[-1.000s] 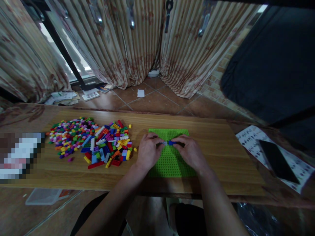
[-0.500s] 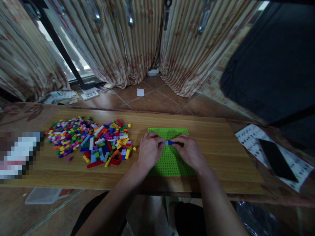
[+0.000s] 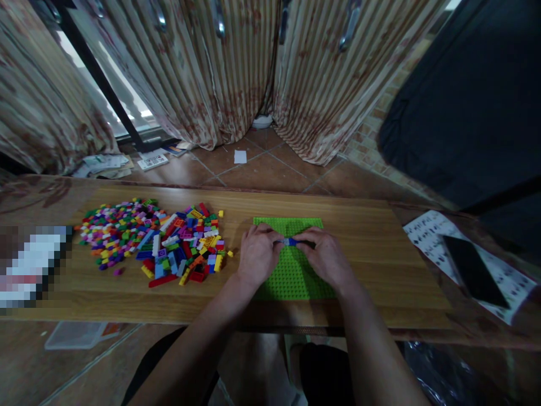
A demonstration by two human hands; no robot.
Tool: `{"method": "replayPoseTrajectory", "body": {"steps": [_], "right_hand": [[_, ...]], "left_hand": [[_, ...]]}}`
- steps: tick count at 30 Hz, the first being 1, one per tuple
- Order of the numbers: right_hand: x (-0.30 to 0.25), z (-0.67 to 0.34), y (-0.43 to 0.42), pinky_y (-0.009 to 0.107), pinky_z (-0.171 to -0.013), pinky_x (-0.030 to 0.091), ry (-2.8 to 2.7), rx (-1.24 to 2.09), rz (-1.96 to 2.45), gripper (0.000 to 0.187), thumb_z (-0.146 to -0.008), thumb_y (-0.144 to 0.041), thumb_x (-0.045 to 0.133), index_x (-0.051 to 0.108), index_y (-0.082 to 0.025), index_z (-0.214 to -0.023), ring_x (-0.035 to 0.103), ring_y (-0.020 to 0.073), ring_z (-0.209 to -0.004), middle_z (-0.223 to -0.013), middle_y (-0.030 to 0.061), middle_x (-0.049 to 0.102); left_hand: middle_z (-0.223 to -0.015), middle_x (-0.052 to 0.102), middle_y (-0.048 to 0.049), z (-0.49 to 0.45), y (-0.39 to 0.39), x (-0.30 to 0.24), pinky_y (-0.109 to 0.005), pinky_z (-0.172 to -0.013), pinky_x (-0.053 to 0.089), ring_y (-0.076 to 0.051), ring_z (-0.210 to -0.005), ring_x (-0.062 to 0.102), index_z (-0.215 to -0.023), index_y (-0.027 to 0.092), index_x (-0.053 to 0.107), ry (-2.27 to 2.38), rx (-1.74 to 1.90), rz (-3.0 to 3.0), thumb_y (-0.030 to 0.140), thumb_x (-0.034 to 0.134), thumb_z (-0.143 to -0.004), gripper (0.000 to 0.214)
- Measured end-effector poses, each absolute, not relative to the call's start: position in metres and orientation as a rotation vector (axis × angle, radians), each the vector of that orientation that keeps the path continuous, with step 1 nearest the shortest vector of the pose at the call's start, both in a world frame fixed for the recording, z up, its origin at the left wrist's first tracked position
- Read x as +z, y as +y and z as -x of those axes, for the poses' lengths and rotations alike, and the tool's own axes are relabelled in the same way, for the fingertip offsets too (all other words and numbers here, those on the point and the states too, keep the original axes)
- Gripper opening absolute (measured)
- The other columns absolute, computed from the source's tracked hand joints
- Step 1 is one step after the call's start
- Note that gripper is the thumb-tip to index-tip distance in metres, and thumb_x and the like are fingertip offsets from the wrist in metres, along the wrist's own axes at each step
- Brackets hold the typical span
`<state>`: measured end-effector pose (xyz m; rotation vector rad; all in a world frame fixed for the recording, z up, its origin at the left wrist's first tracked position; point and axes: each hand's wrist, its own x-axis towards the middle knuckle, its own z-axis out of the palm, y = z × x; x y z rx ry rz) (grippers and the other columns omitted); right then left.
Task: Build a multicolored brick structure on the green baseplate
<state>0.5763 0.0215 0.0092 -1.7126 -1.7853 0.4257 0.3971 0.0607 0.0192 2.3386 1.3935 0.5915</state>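
Note:
Over the green studded baseplate [image 3: 291, 276], both hands meet at a small piece made of toy building bricks. My left hand [image 3: 260, 251] pinches its pale end, and my right hand [image 3: 323, 254] pinches the blue brick [image 3: 291, 241] at the other end. The pale part and the blue part touch, but I cannot tell whether they are locked together. Fingertips cover both outer ends. Whether the piece rests on the studs or is just above them is unclear.
Left of the baseplate lie a pile of larger mixed bricks [image 3: 181, 248] and a heap of small colourful pieces [image 3: 120, 225]. A pixelated screen [image 3: 31, 268] is at the far left. On the right, a black phone [image 3: 475, 270] lies on a printed sheet [image 3: 426, 225].
Both hands keep their pinch over the baseplate. The pale part and blue brick look slightly closer together, with less of the pale part showing. The whole view has shifted a little.

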Motion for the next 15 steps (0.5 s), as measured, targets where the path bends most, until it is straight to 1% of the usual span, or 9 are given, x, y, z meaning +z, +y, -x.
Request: {"method": "replayPoseTrajectory", "body": {"steps": [9,15], "right_hand": [[0.0096,-0.5749,0.0222,0.038,-0.084,0.05,-1.799,0.388,1.709,0.018,-0.082,-0.014,0.064,0.076,-0.024,-0.092,0.063,0.0205,-0.086,-0.089,0.0044,0.069],[0.0118,-0.5744,0.0239,0.036,-0.083,0.05,-1.815,0.408,1.708,0.018,-0.082,-0.011,0.065,0.077,-0.024,-0.088,0.063,0.0197,-0.085,-0.088,0.0041,0.069]], "left_hand": [[-0.106,0.068,-0.0046,-0.3985,0.0612,0.0236,-0.04,-0.09,0.047,-0.025,-0.103,0.059,-0.097,0.03,0.076,1.395,0.535,-2.351,0.025,0.064,-0.085,0.017],[-0.106,0.068,-0.0057,-0.4015,0.061,0.0275,-0.042,-0.089,0.047,-0.027,-0.103,0.06,-0.093,0.027,0.076,1.43,0.503,-2.357,0.024,0.064,-0.085,0.015]]}}
